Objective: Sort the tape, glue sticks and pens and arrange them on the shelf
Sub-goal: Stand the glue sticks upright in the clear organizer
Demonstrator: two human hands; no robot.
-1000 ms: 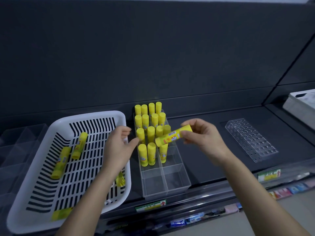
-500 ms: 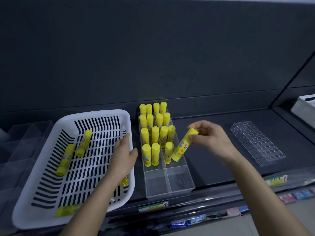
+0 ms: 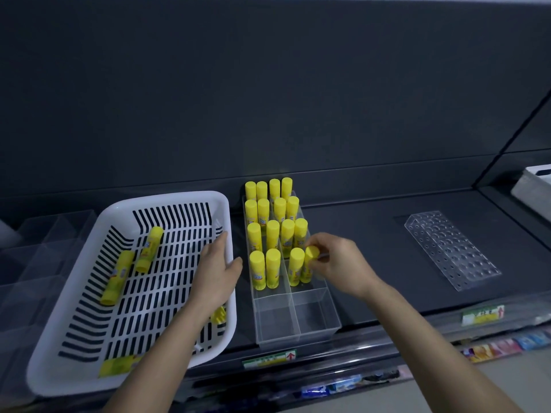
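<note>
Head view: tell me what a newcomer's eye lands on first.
The yellow glue sticks standing in rows in the clear organizer at centre, where the right hand pinches the front-right one. Next, the white basket on the left, with loose sticks inside and the left hand on its rim.

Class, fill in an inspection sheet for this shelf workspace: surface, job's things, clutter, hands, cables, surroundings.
Surface: dark shelf, flat.
Job's things: clear organizer holds upright glue sticks in rows, front cells empty; loose glue sticks lie in white basket.
Clutter: clear holed rack at right; clear bins at left.
Hands: left hand, fingers straight, at basket rim; right hand pinches front-right stick.
Cables: nothing seen.
Surroundings: dark back panel; white box far right; price labels on shelf edge.
</note>
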